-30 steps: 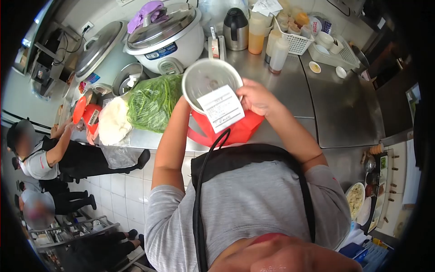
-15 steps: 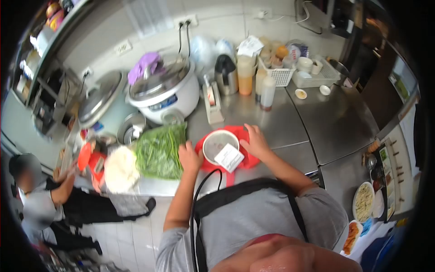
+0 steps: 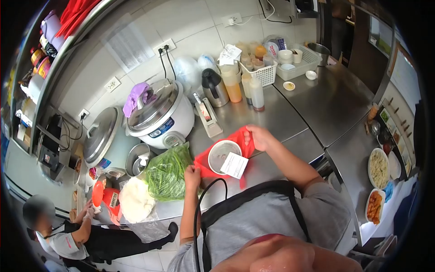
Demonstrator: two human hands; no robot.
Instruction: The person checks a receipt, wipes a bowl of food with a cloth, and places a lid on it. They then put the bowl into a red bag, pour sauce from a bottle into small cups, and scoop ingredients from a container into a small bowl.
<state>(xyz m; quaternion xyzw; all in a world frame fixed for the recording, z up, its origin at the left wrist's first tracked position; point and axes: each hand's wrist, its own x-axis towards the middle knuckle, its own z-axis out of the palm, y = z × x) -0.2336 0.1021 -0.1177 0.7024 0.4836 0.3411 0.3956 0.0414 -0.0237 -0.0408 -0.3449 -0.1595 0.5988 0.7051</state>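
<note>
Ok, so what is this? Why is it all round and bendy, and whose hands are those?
No machine here, just a person with a camera worn on the head. It looks down, so you see that person's own chest and arms, and the wide lens bends the edges. The left hand and right hand each grip a side of a red bag on a steel counter. In the bag sits a round tub with a paper slip on its lid. Beside it are a bag of greens and a rice cooker. Another person works at the lower left.
</note>
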